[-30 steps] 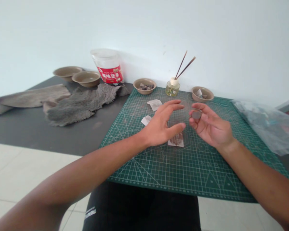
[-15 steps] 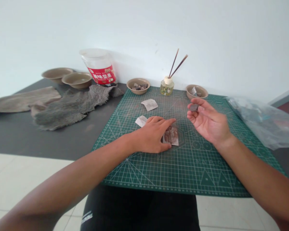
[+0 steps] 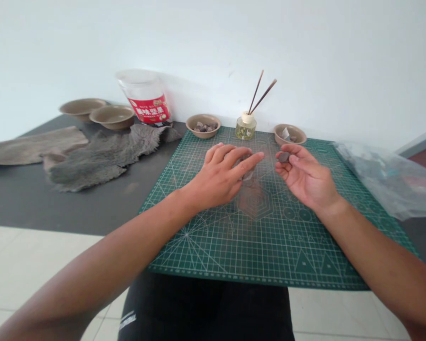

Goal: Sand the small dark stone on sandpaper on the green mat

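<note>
My left hand is palm down over the far middle of the green cutting mat, fingers stretched forward and somewhat apart. Under its fingertips shows part of a thin brown-stained piece, gripped along its edges; the rest of it is covered. My right hand, palm turned up, pinches a small dark grey piece between thumb and fingers, a little above the mat. Behind it stands a small tan bowl with pale and dark scraps. Another tan bowl holds several dark fragments.
A glass bottle with two sticks stands at the mat's back edge. At the left lie grey cloths, two tan bowls and a clear tub with a red label. A clear plastic bag rests at the right.
My left hand has moved away from me across the mat, and the brown-stained piece has gone with it. Both white scraps are now out of sight. My right hand has barely shifted.
</note>
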